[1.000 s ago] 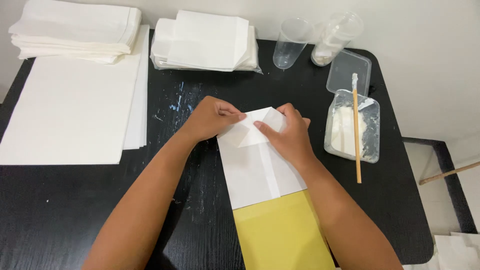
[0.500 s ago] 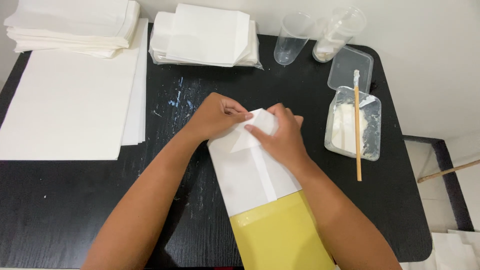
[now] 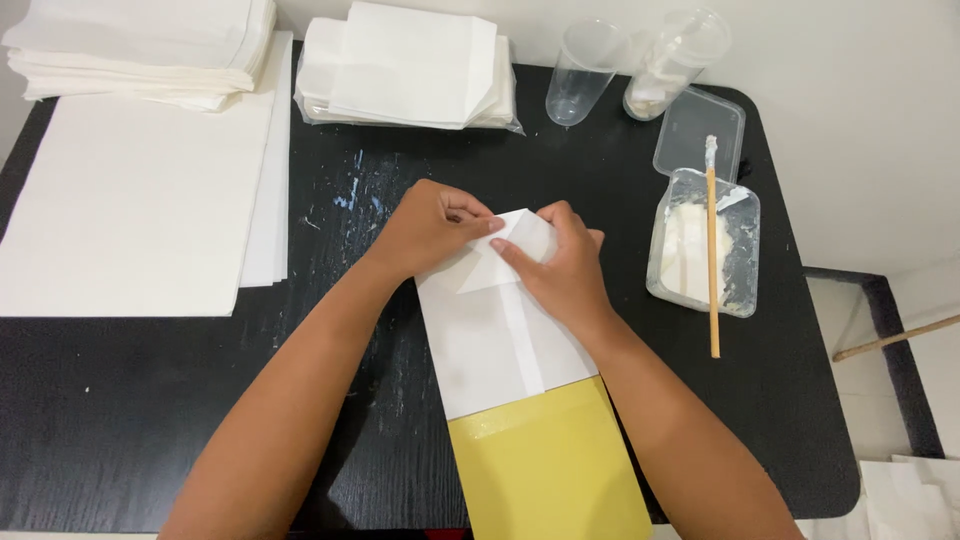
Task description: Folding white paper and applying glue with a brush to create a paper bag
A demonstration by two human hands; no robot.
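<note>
We press both hands on a white folded paper bag (image 3: 495, 340) lying mid black wooden table (image 3: 120, 420), its lower end over a yellow card sheet (image 3: 545, 465). Left hand (image 3: 430, 228) fingers curled together, pinching the top flap; right hand (image 3: 560, 265) fingers together, flat on the fold. Clear plastic glue tub (image 3: 740, 275) with wooden stick (image 3: 712, 260) sits to the right.

white paper bag (image 3: 500, 340), flat, table centre, top end folded under both hands | yellow flat envelope (image 3: 545, 470) just below it, near edge | stack of white paper bags in clear wrap (image 3: 410, 65), far edge | clear plastic tub (image 3: 700, 245) with white paste, right | clear lid (image 3: 698, 130) behind it
</note>
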